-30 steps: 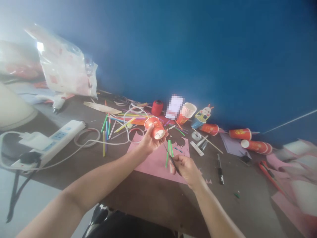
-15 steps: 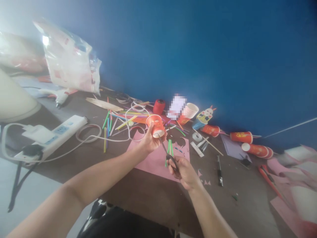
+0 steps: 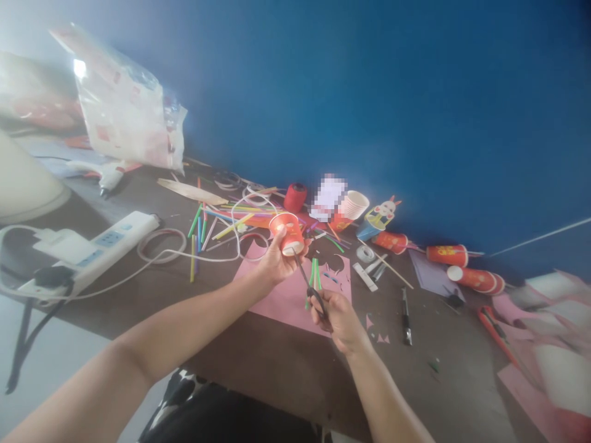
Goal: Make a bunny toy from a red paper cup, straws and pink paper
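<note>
My left hand (image 3: 276, 261) is wrapped round a red paper cup (image 3: 287, 232), tilted so that its pale bottom faces me. In my right hand (image 3: 336, 317) is a pair of scissors (image 3: 311, 290) with dark handles. The tip of the blades meets the cup's bottom; whether it has pierced the paper I cannot tell. Under both hands lies a pink paper sheet (image 3: 272, 301) with cut-out holes, and green straws (image 3: 315, 271) rest on it beside the scissors.
Colourful straws (image 3: 217, 224) and a white cable (image 3: 184, 253) spread left of the cup, near a power strip (image 3: 111, 240) and a glue gun (image 3: 108, 176). Stacked cups (image 3: 353, 206), a red thread spool (image 3: 294, 197) and more red cups (image 3: 475, 279) line the back. A pen (image 3: 406, 317) lies right.
The whole view has shifted slightly, so things sit a little further left. Both hands keep their hold, with the scissors' tip still at the cup's bottom.
</note>
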### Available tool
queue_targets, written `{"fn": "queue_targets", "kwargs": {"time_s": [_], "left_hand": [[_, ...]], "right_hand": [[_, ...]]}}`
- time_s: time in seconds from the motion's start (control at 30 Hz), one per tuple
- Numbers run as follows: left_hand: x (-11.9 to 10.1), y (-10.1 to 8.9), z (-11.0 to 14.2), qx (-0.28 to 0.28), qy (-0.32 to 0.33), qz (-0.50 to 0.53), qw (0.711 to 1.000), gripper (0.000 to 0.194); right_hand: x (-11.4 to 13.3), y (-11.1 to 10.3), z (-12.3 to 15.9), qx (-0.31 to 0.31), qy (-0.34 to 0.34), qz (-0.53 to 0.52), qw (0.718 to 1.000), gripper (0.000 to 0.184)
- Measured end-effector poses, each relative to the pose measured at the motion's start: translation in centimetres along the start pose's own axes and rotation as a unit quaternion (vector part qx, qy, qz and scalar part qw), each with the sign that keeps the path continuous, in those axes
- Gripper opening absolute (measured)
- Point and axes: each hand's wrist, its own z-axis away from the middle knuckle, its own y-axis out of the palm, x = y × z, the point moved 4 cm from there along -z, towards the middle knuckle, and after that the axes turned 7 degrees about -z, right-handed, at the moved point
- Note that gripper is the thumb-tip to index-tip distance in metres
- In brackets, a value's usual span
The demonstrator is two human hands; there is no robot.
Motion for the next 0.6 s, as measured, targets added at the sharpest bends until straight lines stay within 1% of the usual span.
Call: {"fn": "queue_targets", "kwargs": {"time_s": [0.1, 0.17, 0.3, 0.37, 0.43, 0.5, 0.53, 0.57, 0.6], "left_hand": [[0.1, 0.0, 0.0, -0.003, 0.001, -0.003, 1.0, 0.037], [0.1, -0.1, -0.1, -0.02, 0.016, -0.017, 1.0, 0.037], [0.0, -0.4, -0.2, -0.074, 0.08, -0.071, 0.991, 0.033], [-0.1, -0.4, -0.3, -0.104, 0.113, -0.092, 0.984, 0.031], [-0.2, -0.5, -0.3, -0.132, 0.142, -0.096, 0.976, 0.029], [-0.2, -0.5, -0.3, -0.147, 0.155, -0.094, 0.972, 0.027], [-0.2, -0.5, -0.4, -0.148, 0.156, -0.094, 0.972, 0.026], [-0.2, -0.5, -0.4, -0.147, 0.155, -0.095, 0.972, 0.026], [-0.1, -0.5, -0.4, -0.145, 0.153, -0.096, 0.973, 0.026]], "right_hand": [[0.0, 0.0, 0.0, -0.009, -0.021, 0.021, 1.0, 0.03], [0.1, 0.0, 0.0, -0.02, -0.044, 0.044, 0.998, 0.029], [0.5, 0.1, 0.1, -0.044, -0.087, 0.097, 0.99, 0.028], [0.7, 0.1, 0.2, -0.068, -0.106, 0.149, 0.981, 0.026], [1.0, 0.2, 0.6, -0.109, -0.134, 0.238, 0.956, 0.022], [1.4, 0.3, 1.1, -0.159, -0.177, 0.335, 0.912, 0.019], [1.6, 0.5, 1.3, -0.177, -0.198, 0.368, 0.891, 0.019], [1.7, 0.6, 1.3, -0.183, -0.209, 0.381, 0.882, 0.018], [1.6, 0.6, 1.3, -0.176, -0.208, 0.371, 0.888, 0.017]]}}
